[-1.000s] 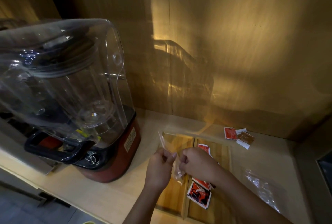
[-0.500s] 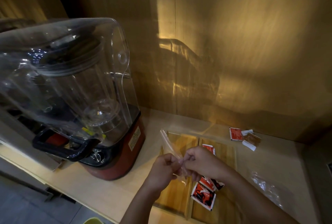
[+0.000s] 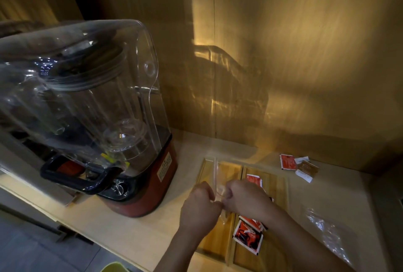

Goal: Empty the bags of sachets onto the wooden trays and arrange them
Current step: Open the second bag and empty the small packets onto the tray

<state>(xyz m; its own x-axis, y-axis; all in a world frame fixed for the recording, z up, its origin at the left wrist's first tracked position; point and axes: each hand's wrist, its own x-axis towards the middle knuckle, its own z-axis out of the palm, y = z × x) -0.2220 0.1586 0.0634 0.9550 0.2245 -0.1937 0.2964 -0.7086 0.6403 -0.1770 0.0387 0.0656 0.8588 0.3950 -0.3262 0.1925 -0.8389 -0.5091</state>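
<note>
Two wooden trays lie side by side on the counter: the left tray [image 3: 226, 173] bare, the right tray [image 3: 277, 186] holding several red sachets [image 3: 248, 235]. Above them my left hand [image 3: 200, 208] and my right hand [image 3: 246, 199] both pinch a thin clear plastic bag [image 3: 217, 175], its top edge sticking up between the hands. I cannot tell whether anything is inside the bag. My right forearm hides part of the right tray.
A large blender [image 3: 87, 114] with a clear cover and red base stands at the left. Loose red and brown sachets [image 3: 297, 163] lie near the back wall. A crumpled clear bag [image 3: 327, 232] lies on the counter at the right.
My hands have drawn closer together on the clear bag. The bag's top now stands more upright. The view has shifted slightly.
</note>
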